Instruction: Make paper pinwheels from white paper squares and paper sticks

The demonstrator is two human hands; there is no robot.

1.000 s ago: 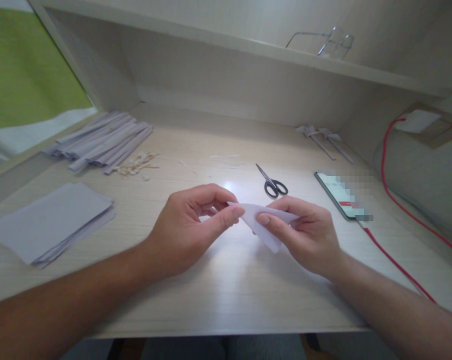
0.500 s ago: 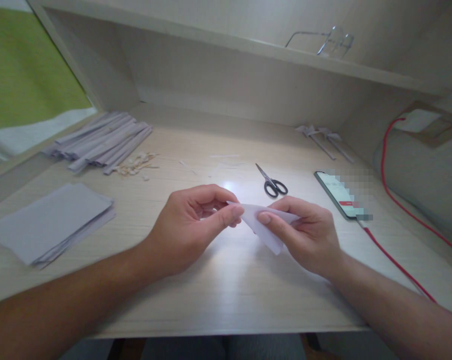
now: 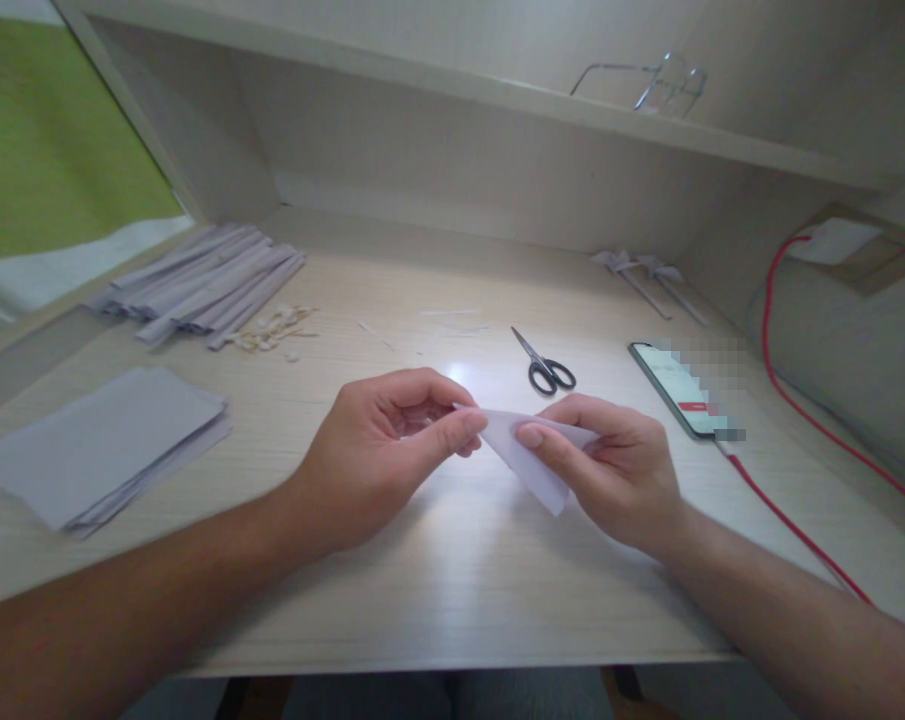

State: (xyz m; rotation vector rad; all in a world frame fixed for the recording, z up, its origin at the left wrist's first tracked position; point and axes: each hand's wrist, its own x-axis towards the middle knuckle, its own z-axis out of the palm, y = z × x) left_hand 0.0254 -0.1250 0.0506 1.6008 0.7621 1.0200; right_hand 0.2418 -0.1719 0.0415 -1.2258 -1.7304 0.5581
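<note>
To the right of the right hand (image 3: 621,470) lay a dark-edged phone (image 3: 662,378) with a pale-green screen, a red cable (image 3: 797,534) at its near end. Farther right, a red cord (image 3: 767,330) hung from a white rectangular fitting (image 3: 846,242). Well left of the left hand (image 3: 388,455) I saw a green-and-white cloth (image 3: 47,130). High beyond both hands, a bent silver wire rack (image 3: 652,82) stood on a pale wooden shelf (image 3: 422,74).

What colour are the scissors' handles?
Black: the scissors' handles show best in the head view.
</note>
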